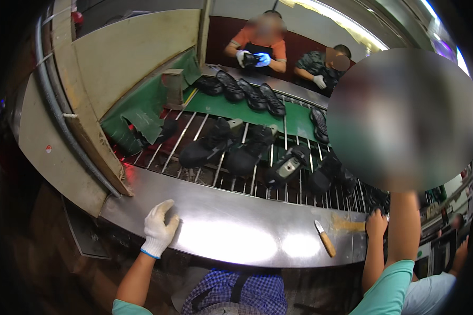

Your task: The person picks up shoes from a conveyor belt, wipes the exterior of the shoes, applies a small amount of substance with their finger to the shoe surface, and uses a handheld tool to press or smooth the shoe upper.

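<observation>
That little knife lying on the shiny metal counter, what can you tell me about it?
The knife is small, with a short pale blade that tapers to a point and a rounded, tan handle that looks like wood. It lies flat on the steel counter, toward its right end, blade pointing up and left toward the roller conveyor, handle toward the counter's near edge. Nothing touches it: the bare right hand is nearest, just to its right, and a yellowish smear sits close beside it.

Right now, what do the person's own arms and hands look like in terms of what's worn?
The left hand wears a white knit glove with a blue cuff edge. The right hand is ungloved. Both forearms are uncovered, with short teal sleeves at the upper arms.
</observation>
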The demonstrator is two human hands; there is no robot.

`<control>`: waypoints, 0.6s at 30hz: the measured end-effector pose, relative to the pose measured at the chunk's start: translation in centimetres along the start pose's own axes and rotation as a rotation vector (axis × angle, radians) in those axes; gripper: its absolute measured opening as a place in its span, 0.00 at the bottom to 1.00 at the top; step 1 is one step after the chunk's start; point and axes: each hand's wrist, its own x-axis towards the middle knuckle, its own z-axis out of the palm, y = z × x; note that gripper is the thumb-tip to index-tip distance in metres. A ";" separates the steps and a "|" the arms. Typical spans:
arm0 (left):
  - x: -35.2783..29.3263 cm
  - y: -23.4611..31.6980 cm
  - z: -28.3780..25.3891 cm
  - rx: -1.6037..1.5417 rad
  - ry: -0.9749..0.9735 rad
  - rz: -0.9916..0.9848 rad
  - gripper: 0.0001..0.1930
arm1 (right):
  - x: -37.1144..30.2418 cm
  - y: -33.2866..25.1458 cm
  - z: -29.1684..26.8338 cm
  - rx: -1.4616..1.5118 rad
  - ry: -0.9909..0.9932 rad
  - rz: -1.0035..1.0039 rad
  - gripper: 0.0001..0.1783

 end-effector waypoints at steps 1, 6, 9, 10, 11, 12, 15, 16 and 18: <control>-0.7 -0.2 -2.2 0.110 0.029 0.003 0.22 | 0.8 1.5 7.0 0.082 -0.030 0.010 0.39; 0.2 0.3 -1.1 0.080 0.016 0.120 0.20 | 3.1 0.1 17.8 -0.089 -0.185 -0.037 0.40; 0.5 0.1 -1.2 0.076 0.005 0.051 0.19 | 5.0 -2.6 25.3 -0.123 -0.384 -0.028 0.42; 0.7 0.1 -0.9 0.073 -0.008 0.050 0.19 | 5.4 -2.3 27.6 -0.127 -0.409 -0.060 0.42; 0.9 0.1 -0.9 0.079 -0.021 0.047 0.20 | 5.7 -1.7 30.1 -0.147 -0.453 -0.118 0.42; 1.3 -0.2 -1.1 0.093 -0.024 0.043 0.20 | 6.3 -2.4 32.4 -0.157 -0.491 -0.183 0.42; 1.5 -0.4 -1.5 0.053 -0.084 -0.012 0.21 | 8.3 -2.7 39.3 -0.262 -0.671 -0.219 0.43; 1.8 -0.1 -1.4 0.085 -0.089 -0.029 0.23 | 9.1 -1.9 41.9 -0.256 -0.705 -0.227 0.44; -1.0 -4.9 -1.4 0.142 -0.324 0.031 0.48 | 10.5 -0.3 46.5 -0.259 -0.732 -0.189 0.47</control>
